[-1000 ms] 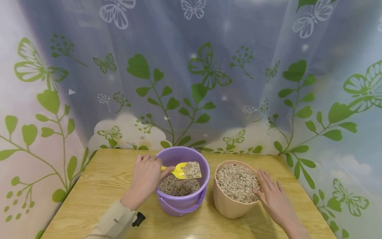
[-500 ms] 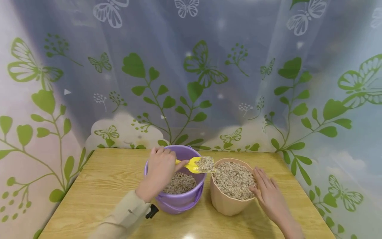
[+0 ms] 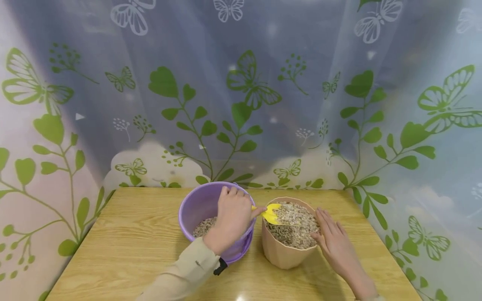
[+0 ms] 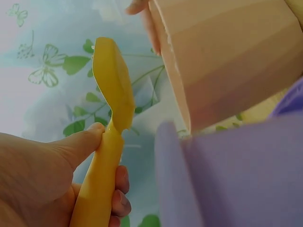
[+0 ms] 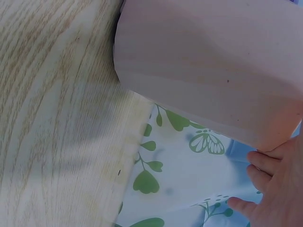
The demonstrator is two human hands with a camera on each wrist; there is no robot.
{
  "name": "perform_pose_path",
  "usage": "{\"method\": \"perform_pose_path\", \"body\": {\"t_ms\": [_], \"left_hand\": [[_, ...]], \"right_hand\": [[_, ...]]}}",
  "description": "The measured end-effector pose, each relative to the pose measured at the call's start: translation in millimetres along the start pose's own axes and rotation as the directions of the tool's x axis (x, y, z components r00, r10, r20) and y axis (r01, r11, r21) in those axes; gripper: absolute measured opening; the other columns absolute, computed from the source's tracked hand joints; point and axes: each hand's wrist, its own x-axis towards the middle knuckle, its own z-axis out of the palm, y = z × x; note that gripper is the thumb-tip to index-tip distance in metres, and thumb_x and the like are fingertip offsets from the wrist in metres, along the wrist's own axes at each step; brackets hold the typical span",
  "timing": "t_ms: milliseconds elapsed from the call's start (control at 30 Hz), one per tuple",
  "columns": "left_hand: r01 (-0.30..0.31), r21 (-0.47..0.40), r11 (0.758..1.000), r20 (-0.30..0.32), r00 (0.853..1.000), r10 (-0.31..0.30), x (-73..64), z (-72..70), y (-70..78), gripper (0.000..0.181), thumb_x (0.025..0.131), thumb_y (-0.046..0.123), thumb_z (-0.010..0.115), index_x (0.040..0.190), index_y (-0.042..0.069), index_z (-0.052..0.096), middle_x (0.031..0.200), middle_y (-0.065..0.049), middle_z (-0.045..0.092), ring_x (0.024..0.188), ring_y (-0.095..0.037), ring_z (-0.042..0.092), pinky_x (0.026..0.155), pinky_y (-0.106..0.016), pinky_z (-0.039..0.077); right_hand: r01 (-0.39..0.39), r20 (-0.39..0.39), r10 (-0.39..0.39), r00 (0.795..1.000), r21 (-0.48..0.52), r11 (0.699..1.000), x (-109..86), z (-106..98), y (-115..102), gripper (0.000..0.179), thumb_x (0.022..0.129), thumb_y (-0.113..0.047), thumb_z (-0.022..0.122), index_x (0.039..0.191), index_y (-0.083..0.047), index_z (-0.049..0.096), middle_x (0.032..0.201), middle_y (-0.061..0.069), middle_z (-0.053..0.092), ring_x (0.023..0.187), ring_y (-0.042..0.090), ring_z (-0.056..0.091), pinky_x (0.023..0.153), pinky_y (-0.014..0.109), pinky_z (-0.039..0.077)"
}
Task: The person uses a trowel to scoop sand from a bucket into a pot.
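Observation:
My left hand grips the handle of a yellow toy shovel, its thumb lying along the neck. In the head view the shovel's blade, carrying pale grainy material, is over the peach faceted pot. That pot is filled near its rim with the same mixed grains. Straight fingers of my right hand rest against the pot's right rim; the right wrist view shows them at its edge. Below my left forearm stands a purple bucket, partly hidden by the hand, with some grains at its bottom.
Both containers stand side by side on a wooden table. Behind and at the sides hangs a curtain printed with green leaves and butterflies. The bucket's rim lies close to the pot's left side.
My left hand has carried the loaded shovel rightward from above the purple bucket to above the peach pot. My right hand has stayed against the pot's rim. The whole view has shifted slightly.

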Motion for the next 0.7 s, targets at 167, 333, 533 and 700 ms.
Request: {"method": "perform_pose_path", "body": {"t_ms": [167, 333, 533, 700], "left_hand": [[-0.004, 0.094, 0.996, 0.079, 0.997, -0.003, 8.4, 7.9, 21.4, 0.068, 0.090, 0.075, 0.048, 0.055, 0.017, 0.047, 0.061, 0.006, 0.044, 0.072, -0.013, 0.043, 0.076, -0.030, 0.031], [-0.032, 0.126, 0.992, 0.180, 0.984, 0.009, 13.3, 15.2, 40.1, 0.068, 0.091, 0.077, 0.044, 0.055, 0.019, 0.048, 0.059, 0.006, 0.042, 0.073, -0.013, 0.043, 0.078, -0.031, 0.029], [-0.073, 0.155, 0.985, 0.225, 0.974, 0.037, 18.1, 18.4, 59.1, 0.066, 0.091, 0.075, 0.045, 0.056, 0.019, 0.054, 0.063, 0.006, 0.046, 0.078, -0.014, 0.046, 0.080, -0.032, 0.028], [-0.088, 0.169, 0.982, 0.204, 0.978, 0.052, 22.4, 16.8, 70.6, 0.062, 0.089, 0.074, 0.050, 0.060, 0.020, 0.058, 0.068, 0.007, 0.049, 0.081, -0.015, 0.045, 0.081, -0.032, 0.028]], "right_hand": [[-0.020, 0.004, 0.020, 1.000, 0.017, 1.000, 0.0, 0, 0, 0.066, 0.106, -0.038, 0.050, 0.157, -0.002, 0.030, 0.160, 0.021, 0.035, 0.146, 0.041, 0.032, 0.110, 0.065, 0.028], [-0.033, 0.016, 0.032, 0.999, 0.016, 0.999, -0.3, 2, 1, 0.066, 0.107, -0.038, 0.049, 0.158, -0.002, 0.028, 0.160, 0.021, 0.033, 0.147, 0.041, 0.031, 0.111, 0.064, 0.027], [-0.036, 0.021, 0.036, 0.999, 0.026, 0.999, -0.7, 2, 1, 0.066, 0.107, -0.035, 0.050, 0.159, -0.003, 0.026, 0.161, 0.021, 0.032, 0.149, 0.039, 0.029, 0.112, 0.064, 0.026], [-0.030, 0.011, 0.029, 1.000, 0.039, 0.999, -1.7, 1, 0, 0.066, 0.107, -0.036, 0.049, 0.160, -0.006, 0.025, 0.161, 0.020, 0.032, 0.148, 0.040, 0.030, 0.110, 0.065, 0.027]]}}
